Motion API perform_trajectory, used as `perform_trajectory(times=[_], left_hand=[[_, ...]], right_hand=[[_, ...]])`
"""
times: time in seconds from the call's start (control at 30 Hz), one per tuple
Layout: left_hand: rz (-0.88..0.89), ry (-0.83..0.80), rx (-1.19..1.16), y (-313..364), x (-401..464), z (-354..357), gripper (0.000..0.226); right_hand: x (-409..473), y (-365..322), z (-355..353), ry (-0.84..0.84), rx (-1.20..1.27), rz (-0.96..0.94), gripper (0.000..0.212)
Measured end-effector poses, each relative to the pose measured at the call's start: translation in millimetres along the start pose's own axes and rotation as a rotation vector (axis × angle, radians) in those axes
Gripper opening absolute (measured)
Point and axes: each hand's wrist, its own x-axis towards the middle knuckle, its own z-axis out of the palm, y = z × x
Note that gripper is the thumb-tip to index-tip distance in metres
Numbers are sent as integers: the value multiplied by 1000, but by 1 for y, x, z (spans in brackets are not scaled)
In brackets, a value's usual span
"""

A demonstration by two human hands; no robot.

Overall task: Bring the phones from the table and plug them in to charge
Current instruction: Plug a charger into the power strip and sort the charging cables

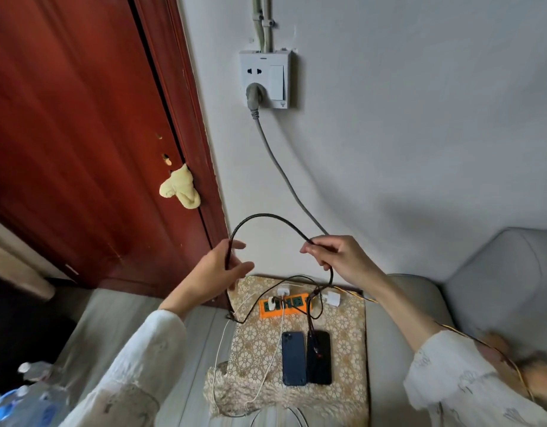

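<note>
Two hands are raised at the middle of the view, and between them a black braided cable (266, 217) arches up in a loop. At about 9 o'clock of the loop the left hand (226, 266) has thumb and fingers curled loosely round the cable, which runs down through its palm toward the near left corner of a patterned mat (343, 349). At about 3 o'clock the right hand (337, 257) pinches the same cable between thumb and curled fingers; from under that hand the cable drops toward the mat. Below the hands, at 6 o'clock, the mat lies on a grey sofa seat (389, 334). At the mat's far edge sits an orange power strip (292, 307) with a white charger (283, 293) plugged into it; another white charger (333, 298) lies just beside its right end. A white cable (278, 343) trails from the strip toward the near edge of the mat. Nearer the viewer two phones lie flat, side by side and touching: a dark blue phone (293, 359) on the left and a black phone (323, 362) on the right, with dark cable ends draped over the black one. At 12 o'clock a wall socket (264, 78) holds a grey plug whose grey cord (278, 167) runs down behind the right hand.
</note>
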Motion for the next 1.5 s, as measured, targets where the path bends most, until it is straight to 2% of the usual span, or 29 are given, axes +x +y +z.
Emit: perform_trajectory(times=[0.03, 0.1, 0.23, 0.3, 0.4, 0.47, 0.53, 0.6, 0.7, 0.77, 0.83, 0.93, 1.0, 1.1, 1.3, 1.37, 1.43, 1.5], left_hand=[[14, -9, -38, 0, 1, 6, 27], [44, 109, -104, -2, 1, 7, 16], [112, 459, -59, -19, -3, -17, 37], [28, 622, -75, -32, -5, -28, 41], [-181, 804, -180, -50, -9, -39, 43], [-246, 728, -224, -56, -10, -38, 43], [-216, 507, -199, -53, -8, -28, 45], [-139, 284, -119, -41, -6, -10, 45], [22, 22, 10, -16, -6, 17, 27], [93, -120, -6, -3, -8, 33, 20], [125, -125, -27, 3, -10, 43, 27], [109, -19, -110, -2, -15, 41, 39], [69, 29, -172, -10, -19, 36, 40], [8, 110, -207, -23, -25, 29, 41], [-105, 267, -415, -33, -30, 21, 52], [-172, 265, -548, -38, -29, 15, 51], [-255, 188, -704, -43, -28, 10, 44], [-308, 82, -704, -47, -26, 9, 44]], right_hand=[[2, -3, 4, 5, -5, -11, 18], [2, -2, 5, 17, -30, -6, 18], [-6, 25, -2, 130, -195, 91, 10], [-12, 43, -4, 213, -282, 164, 11], [-22, 63, -4, 233, -291, 275, 16], [-27, 70, -4, 241, -210, 304, 24], [-28, 68, -2, 211, -155, 280, 24], [-25, 59, 6, 147, -145, 231, 27], [-19, 40, 23, 55, -224, 130, 31], [-15, 32, 33, 13, -292, 77, 27], [-16, 28, 37, -31, -301, 65, 22], [-22, 32, 36, -97, -255, 146, 19], [-27, 39, 33, -113, -254, 203, 26], [-33, 47, 37, -150, -245, 211, 20], [-29, 61, 48, -219, -401, 246, 24], [-32, 67, 47, -217, -390, 247, 24], [-34, 66, 46, -200, -377, 215, 22], [-32, 61, 45, -181, -379, 165, 22]])
